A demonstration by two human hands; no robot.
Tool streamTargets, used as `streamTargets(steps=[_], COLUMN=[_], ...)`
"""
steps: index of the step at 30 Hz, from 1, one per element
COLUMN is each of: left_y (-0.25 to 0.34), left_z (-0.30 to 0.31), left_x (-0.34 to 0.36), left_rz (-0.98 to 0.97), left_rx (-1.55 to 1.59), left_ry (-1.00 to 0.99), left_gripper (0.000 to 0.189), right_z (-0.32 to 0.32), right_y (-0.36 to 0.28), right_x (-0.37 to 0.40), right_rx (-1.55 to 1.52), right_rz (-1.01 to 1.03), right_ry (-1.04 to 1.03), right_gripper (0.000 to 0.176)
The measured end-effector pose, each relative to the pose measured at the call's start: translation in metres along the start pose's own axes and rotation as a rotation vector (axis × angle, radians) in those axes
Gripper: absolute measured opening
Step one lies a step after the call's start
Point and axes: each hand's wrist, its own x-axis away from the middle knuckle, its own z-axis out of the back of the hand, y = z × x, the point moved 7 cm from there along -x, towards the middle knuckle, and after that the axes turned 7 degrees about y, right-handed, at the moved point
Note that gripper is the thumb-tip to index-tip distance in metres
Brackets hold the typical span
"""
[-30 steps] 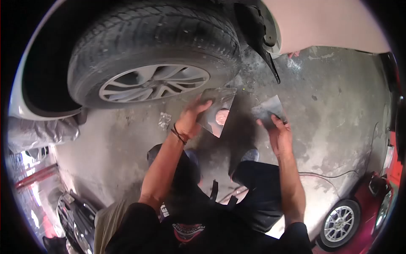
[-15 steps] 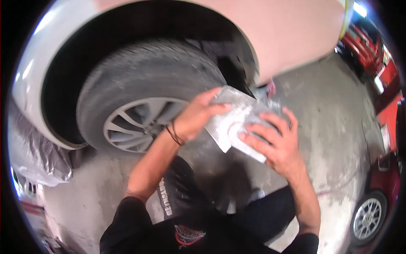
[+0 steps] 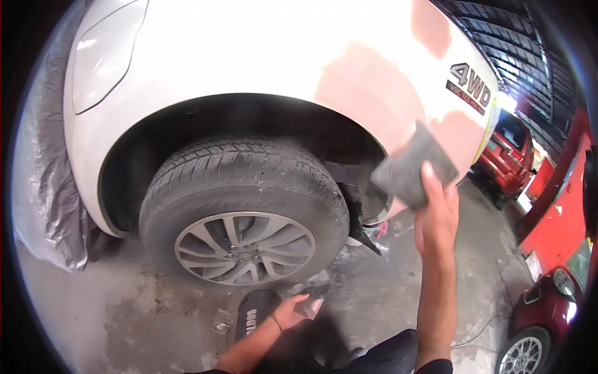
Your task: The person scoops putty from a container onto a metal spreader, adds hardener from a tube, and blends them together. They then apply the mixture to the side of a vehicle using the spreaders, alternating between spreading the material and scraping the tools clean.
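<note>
My right hand [image 3: 436, 206] is raised at the rear lower body panel and grips a dark grey sheet [image 3: 417, 165], blurred by motion, in front of the pinkish patches on the white car panel [image 3: 249, 56]. Whether the sheet touches the panel I cannot tell. Low in the middle, by my knee, my left hand [image 3: 296, 310] pinches a smaller dark piece [image 3: 314, 300]. The wheel [image 3: 246, 249] and its tyre stand to the left of my right hand, under the arch.
Grey plastic sheeting [image 3: 59, 168] hangs at the left. A red vehicle [image 3: 507, 153] stands at the back right, a dark red car [image 3: 548, 311] at the lower right. A thin hose [image 3: 483, 336] lies on the concrete floor [image 3: 168, 311].
My hands have parted from the light, silvery sheet they held together. My right hand has risen with a dark sheet, my left has dropped with a small piece. The view has tilted up.
</note>
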Motion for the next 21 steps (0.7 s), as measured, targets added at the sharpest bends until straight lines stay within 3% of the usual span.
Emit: streamTargets(steps=[1,3,6,9,10,16,19,21], left_y=[-0.011,-0.026,-0.028,-0.023,-0.022,-0.033,-0.026,-0.015], left_z=[0.046,0.071,0.094,0.089,0.093,0.088,0.093,0.090], left_x=[-0.032,-0.033,-0.046,-0.054,-0.052,-0.064,-0.060,-0.052], left_rz=[-0.013,-0.034,-0.097,-0.161,-0.184,-0.192,-0.213,-0.234], left_rx=[-0.073,-0.361,-0.576,-0.522,-0.492,-0.515,-0.509,-0.484], left_ry=[0.090,0.261,0.470,0.305,0.415,0.342,0.380,0.341], left_gripper=[0.049,0.051,0.051,0.054,0.054,0.046,0.044,0.050], right_z=[-0.021,-0.053,-0.093,-0.113,-0.118,-0.129,-0.122,-0.116], right_y=[-0.024,-0.053,-0.076,-0.070,-0.070,-0.050,-0.044,-0.051], right_x=[-0.015,-0.040,-0.069,-0.093,-0.096,-0.103,-0.086,-0.095], right_rx=[0.168,0.455,0.810,0.971,0.970,1.065,1.040,0.982], right_rz=[0.169,0.470,0.690,0.793,0.782,0.809,0.793,0.720], right_ry=[-0.086,-0.115,-0.135,-0.065,-0.066,0.016,-0.093,-0.050], right_gripper=[0.039,0.036,0.034,0.035,0.035,0.043,0.047,0.045])
